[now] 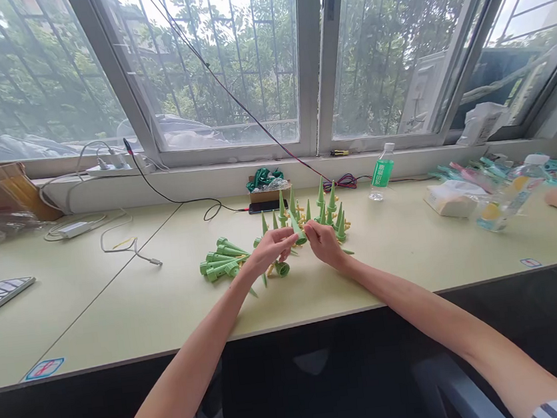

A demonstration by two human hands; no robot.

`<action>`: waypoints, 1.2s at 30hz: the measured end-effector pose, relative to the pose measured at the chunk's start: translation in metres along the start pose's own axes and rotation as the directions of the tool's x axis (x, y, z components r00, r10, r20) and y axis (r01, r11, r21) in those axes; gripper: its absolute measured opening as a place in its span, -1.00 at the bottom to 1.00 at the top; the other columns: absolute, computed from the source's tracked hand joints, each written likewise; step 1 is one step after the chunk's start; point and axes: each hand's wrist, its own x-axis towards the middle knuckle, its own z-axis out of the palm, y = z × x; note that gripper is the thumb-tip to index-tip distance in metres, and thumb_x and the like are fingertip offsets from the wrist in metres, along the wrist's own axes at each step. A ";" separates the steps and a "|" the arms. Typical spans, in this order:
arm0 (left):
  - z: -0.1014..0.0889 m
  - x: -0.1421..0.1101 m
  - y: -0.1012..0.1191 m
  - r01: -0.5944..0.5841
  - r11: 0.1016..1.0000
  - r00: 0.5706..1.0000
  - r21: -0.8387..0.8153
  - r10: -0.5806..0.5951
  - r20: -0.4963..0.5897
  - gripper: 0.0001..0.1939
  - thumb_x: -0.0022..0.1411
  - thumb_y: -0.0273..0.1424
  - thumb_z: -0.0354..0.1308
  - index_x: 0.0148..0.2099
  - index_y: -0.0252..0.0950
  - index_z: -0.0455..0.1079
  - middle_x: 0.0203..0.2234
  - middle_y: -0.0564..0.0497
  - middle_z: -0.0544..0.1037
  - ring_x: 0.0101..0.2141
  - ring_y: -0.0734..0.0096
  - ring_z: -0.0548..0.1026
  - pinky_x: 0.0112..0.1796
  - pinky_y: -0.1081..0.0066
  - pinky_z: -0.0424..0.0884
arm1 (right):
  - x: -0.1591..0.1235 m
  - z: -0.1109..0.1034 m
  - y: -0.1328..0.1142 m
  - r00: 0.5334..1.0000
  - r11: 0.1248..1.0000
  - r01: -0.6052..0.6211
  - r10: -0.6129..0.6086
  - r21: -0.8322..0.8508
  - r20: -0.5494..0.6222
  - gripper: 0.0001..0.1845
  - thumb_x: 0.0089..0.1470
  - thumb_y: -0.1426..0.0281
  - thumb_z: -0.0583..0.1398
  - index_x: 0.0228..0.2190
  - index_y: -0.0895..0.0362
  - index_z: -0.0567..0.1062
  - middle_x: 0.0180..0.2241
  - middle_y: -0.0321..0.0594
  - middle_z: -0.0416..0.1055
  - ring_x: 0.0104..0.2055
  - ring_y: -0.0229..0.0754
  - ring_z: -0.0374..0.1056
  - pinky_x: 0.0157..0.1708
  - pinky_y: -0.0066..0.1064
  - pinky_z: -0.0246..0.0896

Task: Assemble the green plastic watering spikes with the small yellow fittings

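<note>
The left hand (270,247) pinches a green, cone-shaped plastic spike (298,232) over the pale yellow table (348,289), best kept still beside the right hand (325,242), whose curled fingers may hold something, I cannot tell.

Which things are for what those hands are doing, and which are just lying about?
Seem part of the job: the held green spike in the left hand, the standing spikes, the heaped spikes.

Seem just lying about: the green-labelled bottle, the tissues, the white cable.
</note>
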 end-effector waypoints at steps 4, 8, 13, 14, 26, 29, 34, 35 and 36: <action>0.002 -0.001 0.000 -0.003 0.996 1.000 0.092 0.003 -0.006 -0.58 0.11 -0.06 0.25 -0.23 -0.35 0.42 -0.64 0.14 0.27 -0.64 0.61 0.18 -0.64 0.56 0.11 | 0.001 -0.001 -0.001 1.000 1.000 -0.008 0.008 -0.029 0.002 -0.49 0.31 0.08 -0.08 -0.61 0.08 0.08 -0.67 -0.39 0.04 -0.61 -0.34 -0.08 -0.57 -0.43 -0.13; 0.004 -0.001 -0.002 -0.027 0.979 0.998 0.203 0.038 -0.053 -0.54 0.10 -0.11 0.26 -0.07 -0.35 0.46 -0.61 0.12 0.31 -0.63 0.61 0.17 -0.62 0.54 0.10 | 0.001 0.000 0.000 1.000 0.997 -0.023 0.024 -0.068 0.012 -0.47 0.30 0.09 -0.08 -0.64 0.09 0.09 -0.69 -0.40 -0.03 -0.61 -0.33 -0.13 -0.57 -0.42 -0.16; 0.004 0.002 -0.010 -0.105 0.928 0.983 0.359 0.151 -0.104 -0.56 0.13 -0.16 0.25 -0.02 -0.32 0.49 -0.41 0.02 0.44 -0.61 0.64 0.13 -0.58 0.53 0.19 | 0.001 0.001 0.000 0.999 0.996 -0.034 0.034 -0.084 -0.007 -0.44 0.28 0.10 -0.07 -0.68 0.10 0.11 -0.71 -0.38 -0.04 -0.62 -0.34 -0.15 -0.58 -0.42 -0.15; 0.003 0.003 -0.012 -0.142 0.907 0.975 0.396 0.197 -0.104 -0.59 0.14 -0.15 0.24 -0.05 -0.31 0.51 -0.34 -0.01 0.46 -0.60 0.65 0.14 -0.57 0.53 0.20 | 0.001 0.001 0.000 0.999 0.996 -0.039 0.038 -0.081 -0.013 -0.44 0.28 0.10 -0.07 -0.69 0.10 0.11 -0.71 -0.37 -0.02 -0.63 -0.34 -0.13 -0.58 -0.42 -0.14; 0.002 0.006 -0.018 -0.236 0.755 0.934 0.612 0.349 -0.070 -0.69 0.27 -0.21 0.12 -0.04 -0.25 0.49 -0.15 -0.09 0.48 -0.47 0.54 0.38 -0.44 0.52 0.38 | 0.002 0.004 0.003 0.994 0.994 -0.096 0.093 -0.044 -0.054 -0.44 0.28 0.16 -0.05 -0.67 0.14 0.32 -0.71 -0.30 0.23 -0.65 -0.34 -0.03 -0.58 -0.43 -0.05; 0.005 0.007 -0.016 -0.225 0.766 0.940 0.603 0.332 -0.071 -0.70 0.31 -0.21 0.06 -0.08 -0.26 0.49 -0.22 -0.07 0.46 -0.42 0.49 0.38 -0.44 0.54 0.37 | 0.001 0.005 0.001 0.992 0.993 -0.116 0.115 -0.025 -0.059 -0.43 0.29 0.15 -0.06 -0.68 0.13 0.30 -0.72 -0.34 0.15 -0.64 -0.32 0.01 -0.56 -0.43 -0.03; 0.007 0.008 -0.015 -0.216 0.795 0.929 0.566 0.346 -0.130 -0.73 0.32 -0.24 0.03 -0.20 -0.28 0.48 -0.36 -0.03 0.42 -0.43 0.47 0.34 -0.44 0.54 0.36 | 0.001 0.005 0.000 0.994 0.994 -0.105 0.105 0.005 -0.006 -0.47 0.29 0.12 -0.06 -0.62 0.12 0.26 -0.67 -0.35 0.14 -0.62 -0.33 0.03 -0.56 -0.44 -0.06; 0.007 0.008 -0.015 -0.206 0.806 0.931 0.554 0.335 -0.141 -0.73 0.32 -0.24 0.03 -0.21 -0.29 0.48 -0.37 -0.03 0.42 -0.45 0.49 0.33 -0.44 0.54 0.36 | 0.001 0.005 0.000 0.995 0.995 -0.102 0.102 0.003 0.003 -0.48 0.29 0.11 -0.06 -0.62 0.11 0.24 -0.67 -0.36 0.12 -0.62 -0.33 0.02 -0.56 -0.44 -0.08; 0.007 0.009 -0.016 -0.196 0.817 0.935 0.542 0.323 -0.149 -0.73 0.31 -0.24 0.03 -0.21 -0.30 0.47 -0.37 -0.02 0.42 -0.46 0.50 0.33 -0.44 0.53 0.36 | 0.000 0.005 0.000 0.995 0.995 -0.102 0.102 -0.001 0.009 -0.48 0.28 0.10 -0.05 -0.62 0.11 0.21 -0.67 -0.37 0.10 -0.62 -0.34 0.00 -0.57 -0.44 -0.09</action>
